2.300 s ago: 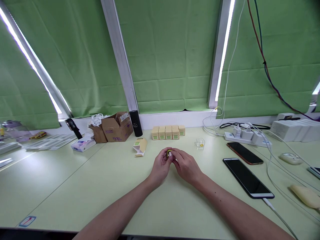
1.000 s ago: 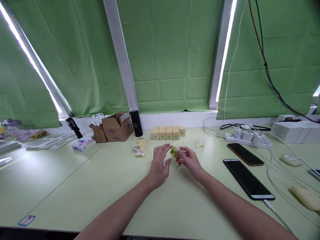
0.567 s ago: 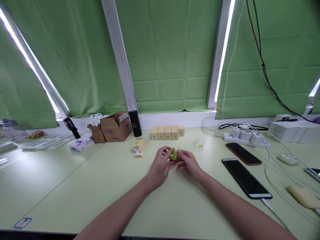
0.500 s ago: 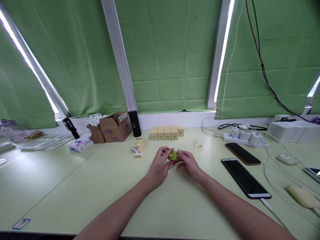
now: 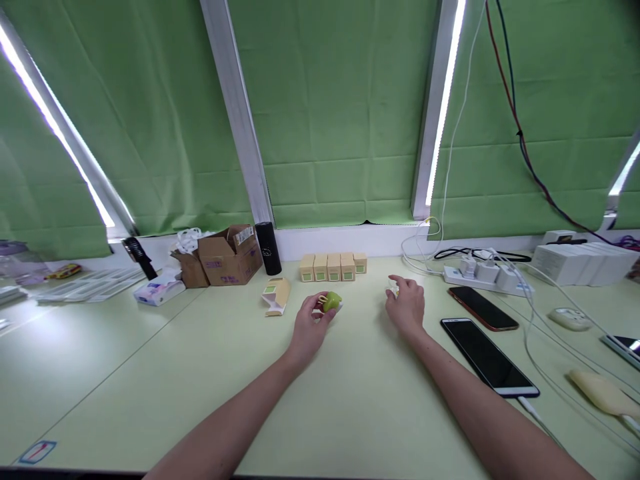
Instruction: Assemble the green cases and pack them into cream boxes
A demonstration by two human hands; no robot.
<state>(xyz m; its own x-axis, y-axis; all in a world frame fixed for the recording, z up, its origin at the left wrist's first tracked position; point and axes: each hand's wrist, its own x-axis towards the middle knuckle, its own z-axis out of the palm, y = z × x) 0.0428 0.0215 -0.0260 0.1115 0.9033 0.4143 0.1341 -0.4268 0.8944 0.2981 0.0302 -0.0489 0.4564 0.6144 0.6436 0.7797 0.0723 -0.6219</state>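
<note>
My left hand (image 5: 311, 323) is closed around a small green rounded object (image 5: 331, 301) just above the pale green table (image 5: 200, 373). My right hand (image 5: 407, 304) has reached to the right and rests over the small clear dish (image 5: 393, 289), fingers curled on it; the dish is mostly hidden, and whether anything is pinched cannot be seen. A row of several small beige boxes (image 5: 333, 266) stands behind my hands. An opened beige box (image 5: 276, 295) lies on its side to the left.
A brown cardboard box (image 5: 227, 254) and a black cylinder (image 5: 265, 248) stand at the back left. Two phones (image 5: 486, 356) (image 5: 480, 308), a power strip (image 5: 480, 273) with chargers and cables lie on the right. White boxes (image 5: 580, 259) sit far right.
Both hands were together on the green object. Now my right hand has let go and moved right to the clear dish, while my left hand keeps the green object.
</note>
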